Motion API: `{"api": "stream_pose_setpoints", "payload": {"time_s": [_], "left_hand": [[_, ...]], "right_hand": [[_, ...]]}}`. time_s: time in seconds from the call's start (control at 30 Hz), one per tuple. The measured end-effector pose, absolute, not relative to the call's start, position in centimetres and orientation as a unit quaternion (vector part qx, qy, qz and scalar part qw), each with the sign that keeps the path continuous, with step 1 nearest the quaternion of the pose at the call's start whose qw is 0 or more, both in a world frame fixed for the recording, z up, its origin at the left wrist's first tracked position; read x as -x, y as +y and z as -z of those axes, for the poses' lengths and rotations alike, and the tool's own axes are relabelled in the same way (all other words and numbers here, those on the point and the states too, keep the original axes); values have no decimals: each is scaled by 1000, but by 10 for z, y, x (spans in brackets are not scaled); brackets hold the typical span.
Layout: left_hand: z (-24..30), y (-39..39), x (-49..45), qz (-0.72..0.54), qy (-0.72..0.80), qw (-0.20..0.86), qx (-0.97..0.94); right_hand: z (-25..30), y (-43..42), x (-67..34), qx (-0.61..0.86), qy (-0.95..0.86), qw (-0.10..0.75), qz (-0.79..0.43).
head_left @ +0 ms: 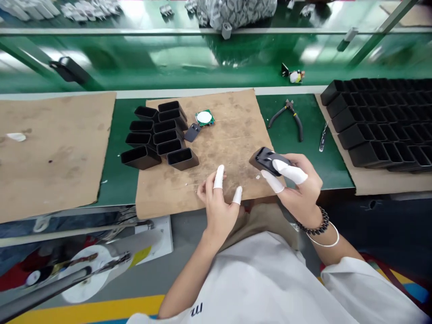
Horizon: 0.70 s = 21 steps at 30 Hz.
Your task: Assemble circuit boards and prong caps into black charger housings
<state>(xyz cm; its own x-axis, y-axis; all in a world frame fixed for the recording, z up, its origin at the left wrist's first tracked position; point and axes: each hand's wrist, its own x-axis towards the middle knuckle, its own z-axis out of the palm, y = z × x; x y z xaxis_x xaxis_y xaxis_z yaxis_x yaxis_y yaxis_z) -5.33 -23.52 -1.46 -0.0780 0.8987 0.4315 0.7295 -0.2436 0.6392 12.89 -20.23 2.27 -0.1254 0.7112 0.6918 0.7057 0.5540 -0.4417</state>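
Note:
My right hand (297,177), with white finger cots on thumb and forefinger, grips a black plastic housing (261,157) over the cardboard's right side. The housing is tilted, with a glossy end facing up. Over the front of the cardboard sheet (232,130), my left hand (219,202) is open and holds nothing, its thumb and fingers apart. To its upper left stand several black rectangular housings (182,158) with their open ends up. Beside them lie a small black plate (193,132) and a green circuit board (204,118) with a white round part.
On the green bench, pliers (289,112) and a small pen-like tool (323,137) lie right of the cardboard. Rows of black housings (367,153) fill the far right. Another cardboard sheet (57,153) lies left. A shelf behind holds a bag of grey parts (236,13).

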Motion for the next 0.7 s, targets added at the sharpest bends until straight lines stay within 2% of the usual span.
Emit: {"api": "stream_pose_setpoints", "payload": {"time_s": [0.13, 0.27, 0.4, 0.57, 0.7], "left_hand": [[15, -233, 51, -406, 611, 107, -671], [13, -233, 52, -404, 607, 105, -676], [12, -234, 53, -407, 607, 111, -673], [14, -235, 53, -410, 610, 117, -668], [12, -235, 50, -425, 599, 126, -667]], "right_hand": [[-22, -204, -128, 467, -767, 438, -46], [-18, -203, -128, 477, -727, 493, -23], [-9, -202, -124, 459, -763, 452, -55], [-2, -207, -119, 474, -731, 488, -57], [9, -204, -118, 486, -733, 454, -142]]}}
